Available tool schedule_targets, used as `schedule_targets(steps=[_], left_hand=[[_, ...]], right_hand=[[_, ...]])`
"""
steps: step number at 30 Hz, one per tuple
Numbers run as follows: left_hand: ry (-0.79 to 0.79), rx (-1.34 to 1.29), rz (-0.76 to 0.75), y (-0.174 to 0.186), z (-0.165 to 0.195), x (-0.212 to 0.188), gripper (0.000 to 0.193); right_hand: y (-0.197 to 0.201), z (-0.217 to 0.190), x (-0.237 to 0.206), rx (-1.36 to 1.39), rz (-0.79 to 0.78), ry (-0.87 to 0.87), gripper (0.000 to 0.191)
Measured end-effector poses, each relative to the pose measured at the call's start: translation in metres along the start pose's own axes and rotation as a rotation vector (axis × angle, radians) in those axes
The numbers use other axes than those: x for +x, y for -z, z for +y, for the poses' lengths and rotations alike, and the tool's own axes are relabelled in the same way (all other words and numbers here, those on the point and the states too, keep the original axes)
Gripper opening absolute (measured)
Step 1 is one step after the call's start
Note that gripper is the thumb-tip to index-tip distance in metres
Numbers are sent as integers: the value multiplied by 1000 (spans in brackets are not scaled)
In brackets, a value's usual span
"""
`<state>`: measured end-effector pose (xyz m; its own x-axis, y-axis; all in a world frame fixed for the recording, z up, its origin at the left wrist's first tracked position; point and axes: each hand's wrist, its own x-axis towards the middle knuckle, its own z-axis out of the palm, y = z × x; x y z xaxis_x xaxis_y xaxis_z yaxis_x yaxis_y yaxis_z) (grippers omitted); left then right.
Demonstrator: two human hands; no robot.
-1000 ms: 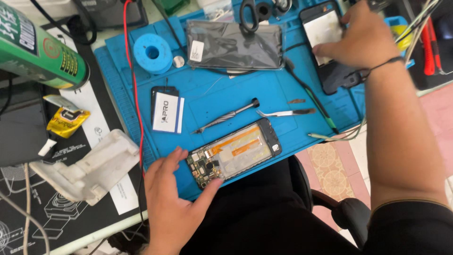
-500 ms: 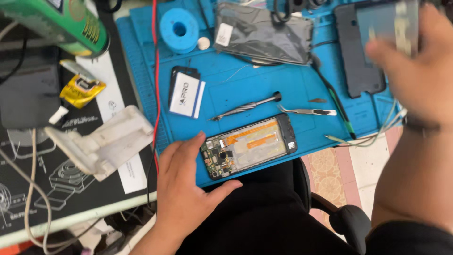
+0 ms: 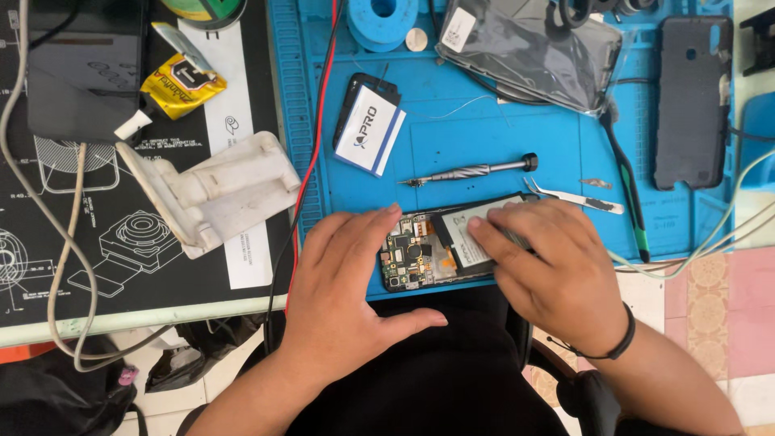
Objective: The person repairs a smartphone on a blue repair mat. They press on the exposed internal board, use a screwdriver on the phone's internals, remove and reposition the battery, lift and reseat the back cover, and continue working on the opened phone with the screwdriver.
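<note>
The opened phone lies at the near edge of the blue repair mat, long axis along that edge. My left hand rests open against its left end; my right hand presses flat-fingered on the battery, gripping nothing.

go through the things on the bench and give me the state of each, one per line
opened phone: back off, circuit board exposed, lying flat on the blue mat
battery: resting in the phone under the right hand
left hand: flat, steadying the phone's left end
right hand: fingers pressing on the battery
screwdriver: lying free
tweezers: lying free
back cover: detached, inner side up
</note>
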<state>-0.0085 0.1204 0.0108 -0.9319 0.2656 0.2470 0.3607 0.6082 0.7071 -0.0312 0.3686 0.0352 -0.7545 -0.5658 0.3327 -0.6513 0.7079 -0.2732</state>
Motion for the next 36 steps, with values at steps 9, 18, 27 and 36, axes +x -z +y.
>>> schedule_targets(steps=[9, 18, 27, 36], left_hand=[[-9, 3, 3, -3, -4, 2, 99], [-7, 3, -2, -4, -5, 2, 96], [-2, 7, -7, -5, -7, 3, 95], [-7, 10, 2, -7, -10, 7, 93]], right_hand=[[-23, -4, -23, -116, 67, -48, 48], [-9, 7, -15, 94, -138, -75, 53], [-5, 20, -7, 122, -195, -100, 56], [-3, 22, -3, 134, -208, -116, 50]])
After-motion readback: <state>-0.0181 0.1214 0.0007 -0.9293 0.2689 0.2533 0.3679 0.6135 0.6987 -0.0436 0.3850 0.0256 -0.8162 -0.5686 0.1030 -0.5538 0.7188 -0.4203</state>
